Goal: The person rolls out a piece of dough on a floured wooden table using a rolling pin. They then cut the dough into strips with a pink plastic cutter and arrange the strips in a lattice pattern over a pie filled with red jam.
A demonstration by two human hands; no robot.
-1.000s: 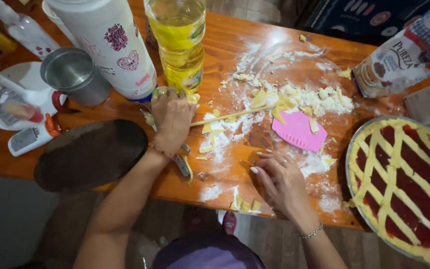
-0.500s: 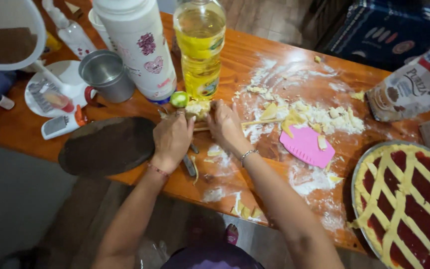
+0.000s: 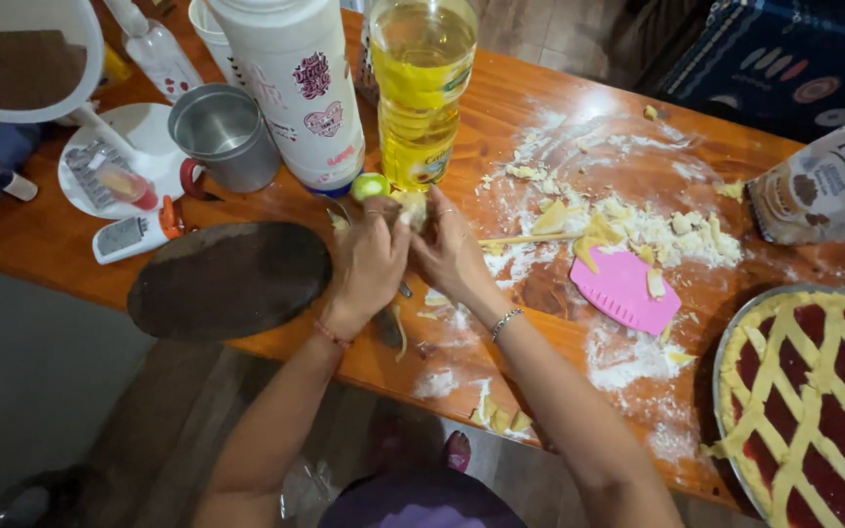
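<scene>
Dough (image 3: 411,208), a small pale lump, sits pinched between both hands just in front of the tall oil bottle (image 3: 421,93), above the near-middle of the wooden table (image 3: 41,249). The left hand (image 3: 369,266) curls its fingers closed around the lump from one side, and the right hand (image 3: 452,256) presses in from the other, fingertips bent onto the same piece; how much of the dough each hand actually grips is hard to tell, since the fingers cover most of it. A small green cap (image 3: 370,185) lies just beside the left fingers, at the foot of a white flask (image 3: 295,88) with stickers. Left of the hands rests a dark oval board (image 3: 230,279), and beyond it stands a metal mug (image 3: 222,137). To the right, scattered dough scraps (image 3: 638,227) and flour cover the wood, with a pink scraper (image 3: 626,290) lying among them. At the far right edge sits a lattice-topped tart (image 3: 814,391) with red filling, below a paper flour bag (image 3: 823,186).
</scene>
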